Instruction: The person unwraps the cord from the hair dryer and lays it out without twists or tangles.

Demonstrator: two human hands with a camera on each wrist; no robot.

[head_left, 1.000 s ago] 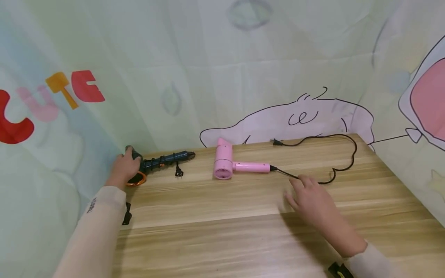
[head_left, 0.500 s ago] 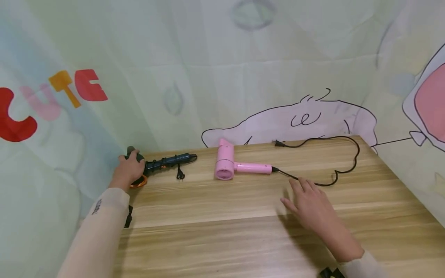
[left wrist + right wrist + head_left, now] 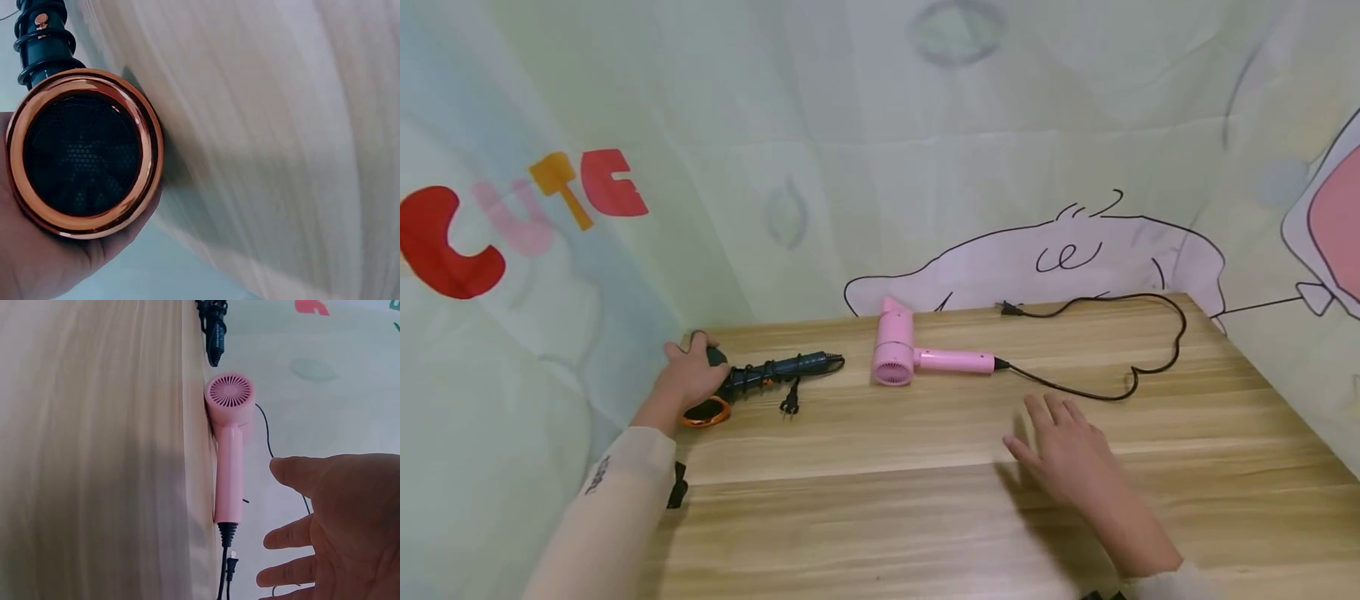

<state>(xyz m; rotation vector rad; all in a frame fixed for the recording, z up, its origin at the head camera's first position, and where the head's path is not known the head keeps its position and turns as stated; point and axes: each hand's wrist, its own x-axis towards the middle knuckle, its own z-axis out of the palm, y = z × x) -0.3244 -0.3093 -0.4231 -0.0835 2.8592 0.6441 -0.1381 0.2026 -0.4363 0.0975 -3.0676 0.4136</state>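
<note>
- Pale green printed backdrop [image 3: 715,100] hangs behind the bench, with the letters CUTE [image 3: 555,175] on its left part, an outlined cartoon figure [image 3: 985,271] low along the rear edge and a pink balloon [image 3: 1337,225] at far right.
- Light wood-grain bench [image 3: 880,492] runs across the lower part of the head view.
- Dark hair dryer [image 3: 782,367] at the bench's left rear corner, its handle pointing right; its black cord [image 3: 53,62] is wound round the handle, and its plug [image 3: 789,402] lies just in front.
- Left hand [image 3: 691,379] grips the dark dryer's head, fingers curled round it; the left wrist view shows the copper ring [image 3: 152,153] around a dark mesh grille [image 3: 81,153].
- Pink hair dryer [image 3: 925,359] rests mid-bench near the rear edge, nozzle toward the backdrop, handle pointing right.
- Black power cord [image 3: 1105,398] leaves that handle, loops right and back to a two-pin plug [image 3: 1011,309] by the rear edge.
- Right hand [image 3: 1071,454] is over the bench, fingers extended and spread, their tips just in front of the power cord.
- Cream sleeves [image 3: 606,508] cover both forearms.
</note>
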